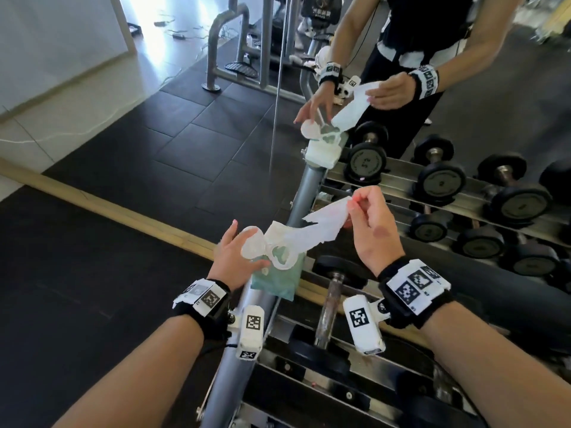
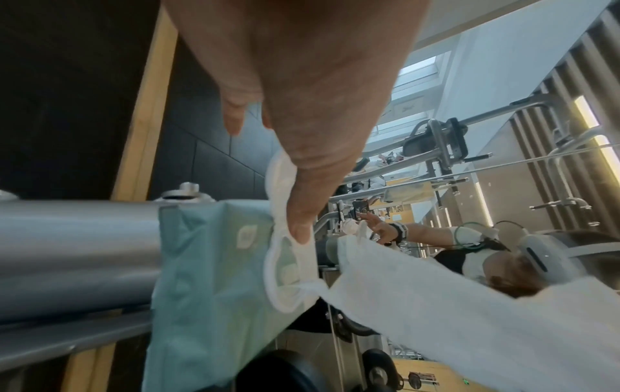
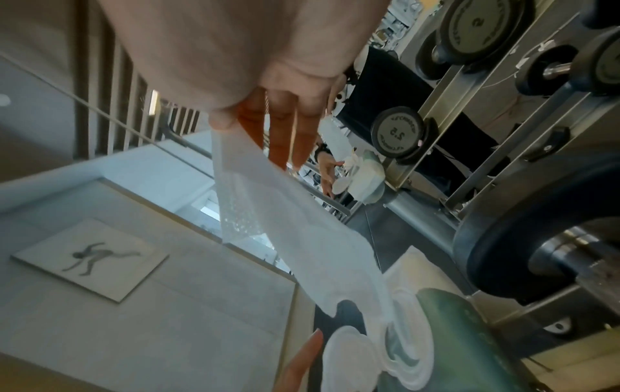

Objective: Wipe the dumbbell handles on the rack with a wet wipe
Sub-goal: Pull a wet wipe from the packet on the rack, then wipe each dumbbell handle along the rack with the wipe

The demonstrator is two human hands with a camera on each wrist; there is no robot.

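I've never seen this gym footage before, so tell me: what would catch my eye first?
A white wet wipe stretched in mid-air, pinched by the right hand as it comes out of a teal wipe pack. The left hand steadies that pack on the rack's grey post. To the right, black dumbbells line the rack, doubled in a mirror.

Light source: daylight pouring in at the head view's upper left, glaring white off the pale wall and floor.
Overall level: bright at that corner, dimmer over the dark floor tiles.
Ceiling: lit panels blown out pale in the left wrist view.
Blur: the left hand and right hand fill the wrist views soft and out of focus.
Wet wipe: translucent, backlit, edges smeared.
Distortion: strong wide-angle bending, the rack post bowed, wrist views tilted.
Glare: small sheen on the dumbbell handle.
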